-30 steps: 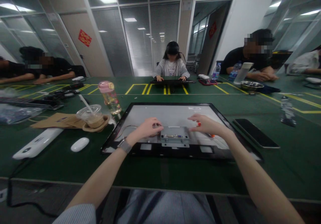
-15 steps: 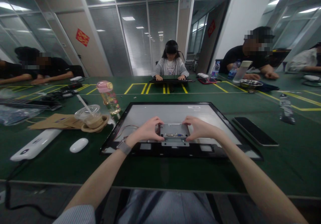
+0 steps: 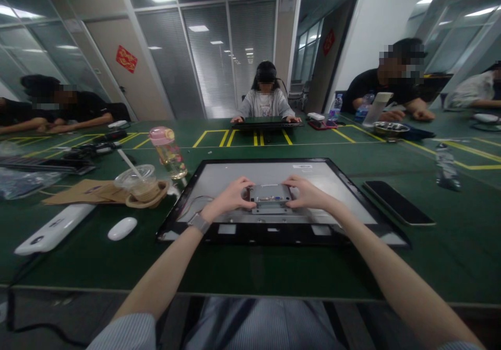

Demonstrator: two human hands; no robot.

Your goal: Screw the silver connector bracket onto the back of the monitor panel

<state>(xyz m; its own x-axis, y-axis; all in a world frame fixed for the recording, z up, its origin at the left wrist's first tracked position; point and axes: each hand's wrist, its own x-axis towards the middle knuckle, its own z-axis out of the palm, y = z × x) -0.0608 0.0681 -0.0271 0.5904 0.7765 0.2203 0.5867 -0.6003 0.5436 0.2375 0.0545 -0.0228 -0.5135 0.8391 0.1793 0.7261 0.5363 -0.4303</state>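
Observation:
A monitor panel (image 3: 344, 183) lies face down on the green table in front of me, black frame around a grey metal back. A small grey metal cover with connector ports (image 3: 270, 195) is raised slightly off the panel's middle. My left hand (image 3: 230, 196) grips its left end and my right hand (image 3: 307, 193) grips its right end, fingers curled around it. A watch sits on my left wrist. Thin wires run over the panel to the left of the cover.
A black phone (image 3: 397, 210) lies right of the panel. To the left are a white mouse (image 3: 122, 228), a white power strip (image 3: 52, 230), a plastic cup on brown paper (image 3: 136, 180) and a pink-capped bottle (image 3: 168, 151). Other people sit around the table.
My right hand came in from the right and closed on the cover. Both hands then lifted the cover a little and moved it away from me.

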